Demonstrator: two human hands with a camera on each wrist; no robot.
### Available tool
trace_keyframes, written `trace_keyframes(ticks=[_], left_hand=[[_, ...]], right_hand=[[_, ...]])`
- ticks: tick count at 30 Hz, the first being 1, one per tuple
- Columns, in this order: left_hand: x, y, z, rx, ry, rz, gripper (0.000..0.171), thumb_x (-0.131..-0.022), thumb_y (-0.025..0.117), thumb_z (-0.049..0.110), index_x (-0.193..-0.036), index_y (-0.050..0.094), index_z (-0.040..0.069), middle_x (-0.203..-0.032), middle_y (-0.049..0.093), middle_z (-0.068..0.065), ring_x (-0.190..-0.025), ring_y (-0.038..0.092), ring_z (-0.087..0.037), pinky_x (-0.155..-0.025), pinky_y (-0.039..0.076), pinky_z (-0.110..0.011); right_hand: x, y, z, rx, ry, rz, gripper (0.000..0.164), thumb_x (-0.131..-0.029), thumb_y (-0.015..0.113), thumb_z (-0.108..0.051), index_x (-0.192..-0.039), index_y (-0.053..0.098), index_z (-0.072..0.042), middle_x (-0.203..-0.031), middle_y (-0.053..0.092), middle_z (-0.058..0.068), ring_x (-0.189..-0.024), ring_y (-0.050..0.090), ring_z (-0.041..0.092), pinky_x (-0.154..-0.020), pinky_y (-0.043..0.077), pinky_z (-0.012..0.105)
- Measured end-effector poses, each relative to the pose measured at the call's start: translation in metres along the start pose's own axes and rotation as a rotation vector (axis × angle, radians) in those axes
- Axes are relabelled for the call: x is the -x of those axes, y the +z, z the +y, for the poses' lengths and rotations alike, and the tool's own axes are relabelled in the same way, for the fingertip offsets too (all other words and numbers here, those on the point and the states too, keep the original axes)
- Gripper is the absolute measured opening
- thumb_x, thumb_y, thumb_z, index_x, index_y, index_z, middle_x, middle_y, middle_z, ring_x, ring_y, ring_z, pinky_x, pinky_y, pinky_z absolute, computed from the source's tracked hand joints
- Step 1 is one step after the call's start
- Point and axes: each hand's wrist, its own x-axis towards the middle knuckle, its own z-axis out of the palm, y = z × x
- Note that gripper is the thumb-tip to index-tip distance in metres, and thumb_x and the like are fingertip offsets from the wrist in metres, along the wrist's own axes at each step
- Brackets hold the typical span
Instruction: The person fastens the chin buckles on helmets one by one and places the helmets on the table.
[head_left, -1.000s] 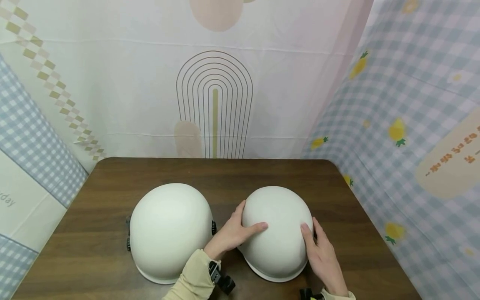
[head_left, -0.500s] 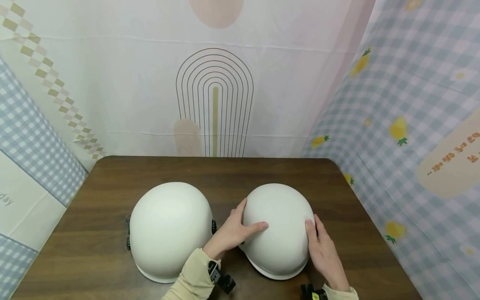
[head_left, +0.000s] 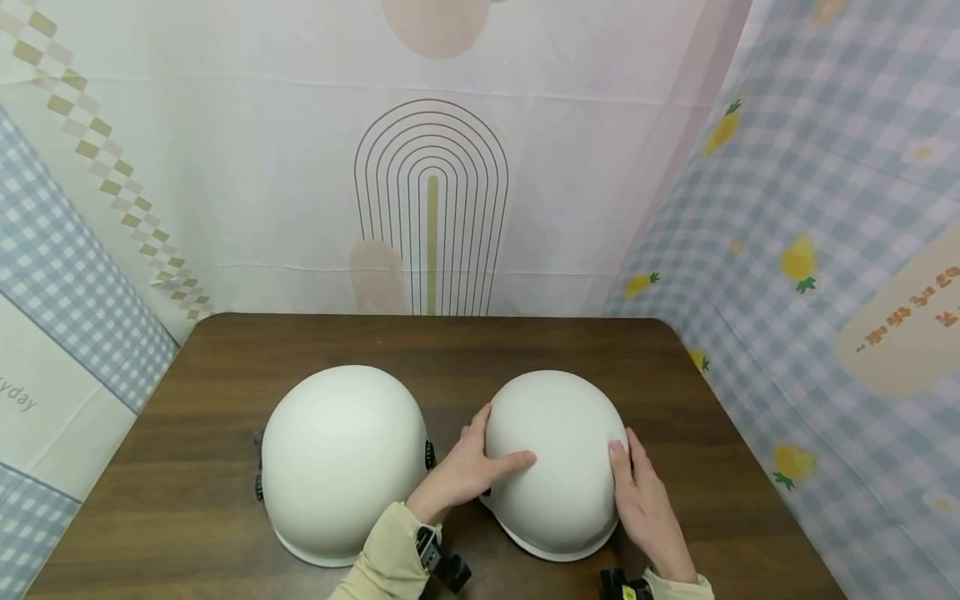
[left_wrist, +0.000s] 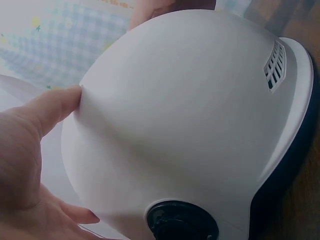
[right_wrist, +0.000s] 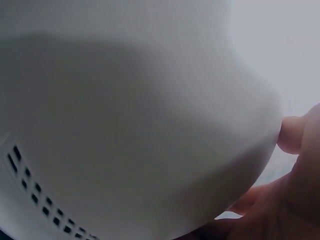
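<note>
Two white helmets sit on the brown table in the head view. My left hand (head_left: 468, 467) holds the left side of the right-hand helmet (head_left: 558, 467), thumb across its front and fingers along its far side. On the opposite side my right hand (head_left: 645, 500) grips the same shell, thumb on its surface and fingers partly hidden behind it. The left wrist view shows this helmet's vent grille (left_wrist: 276, 66) and a round black fitting (left_wrist: 182, 220) low on its side. In the right wrist view, fingers (right_wrist: 292, 135) touch the shell's edge.
The other white helmet (head_left: 341, 467) stands just left of my left forearm, black fittings (head_left: 430, 455) on its sides. The wooden table (head_left: 187, 400) ends at a white patterned curtain (head_left: 262, 183) behind and a blue checked cloth (head_left: 810, 350) on the right.
The held helmet has shifted slightly right and turned a little, with a black part now showing at its left edge. My right hand has moved slightly with it; the other helmet stays put.
</note>
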Motion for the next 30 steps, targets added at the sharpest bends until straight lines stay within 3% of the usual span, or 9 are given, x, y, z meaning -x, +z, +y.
trace_keyframes(ticks=[10, 19, 22, 25, 28, 30], left_hand=[[-0.002, 0.003, 0.004, 0.014, 0.005, 0.019, 0.107, -0.083, 0.069, 0.056, -0.156, 0.009, 0.008, -0.154, 0.022, -0.024, -0.129, 0.042, -0.039, -0.088, 0.048, -0.051], [0.009, -0.005, 0.019, -0.120, 0.057, 0.032, 0.094, -0.090, 0.059, 0.058, -0.155, 0.017, 0.004, -0.157, 0.021, -0.018, -0.140, 0.029, -0.034, -0.104, 0.034, -0.055], [0.023, -0.018, 0.031, -0.181, 0.178, 0.017, 0.083, -0.092, 0.057, 0.055, -0.153, 0.028, 0.007, -0.155, 0.032, -0.009, -0.140, 0.033, -0.025, -0.107, 0.034, -0.050], [0.043, -0.040, 0.045, -0.234, 0.354, 0.053, 0.069, -0.094, 0.059, 0.049, -0.149, 0.039, 0.011, -0.149, 0.042, 0.001, -0.138, 0.036, -0.015, -0.109, 0.033, -0.042], [0.063, -0.075, 0.049, -0.312, 0.520, 0.179, 0.058, -0.095, 0.062, 0.038, -0.145, 0.045, 0.012, -0.145, 0.047, 0.003, -0.134, 0.041, -0.013, -0.108, 0.034, -0.037], [0.074, -0.104, 0.044, -0.437, 0.626, 0.315, 0.053, -0.095, 0.064, 0.029, -0.141, 0.049, 0.008, -0.142, 0.051, -0.003, -0.132, 0.046, -0.019, -0.107, 0.035, -0.038]], right_hand=[[-0.009, 0.004, 0.001, -0.021, 0.008, 0.008, 0.084, -0.097, 0.019, -0.066, -0.157, 0.006, -0.009, -0.159, 0.010, 0.022, -0.143, 0.013, 0.044, -0.109, 0.018, 0.063], [-0.012, 0.007, 0.002, -0.059, 0.013, 0.033, 0.083, -0.098, 0.019, -0.065, -0.157, 0.004, -0.008, -0.159, 0.009, 0.023, -0.144, 0.010, 0.044, -0.109, 0.016, 0.065], [-0.014, 0.005, 0.003, -0.057, -0.003, 0.041, 0.081, -0.099, 0.020, -0.062, -0.156, 0.004, -0.006, -0.158, 0.009, 0.025, -0.143, 0.011, 0.045, -0.108, 0.016, 0.064], [-0.014, -0.003, 0.003, -0.033, 0.003, 0.035, 0.081, -0.100, 0.019, -0.061, -0.156, 0.006, -0.005, -0.158, 0.010, 0.027, -0.142, 0.011, 0.046, -0.109, 0.016, 0.064], [-0.013, -0.018, 0.004, 0.017, -0.038, 0.068, 0.078, -0.101, 0.020, -0.058, -0.155, 0.012, -0.003, -0.156, 0.014, 0.029, -0.140, 0.015, 0.048, -0.108, 0.017, 0.064], [-0.016, -0.032, 0.004, 0.076, -0.112, 0.129, 0.073, -0.103, 0.024, -0.053, -0.155, 0.016, -0.002, -0.154, 0.017, 0.031, -0.138, 0.017, 0.052, -0.104, 0.017, 0.069]])
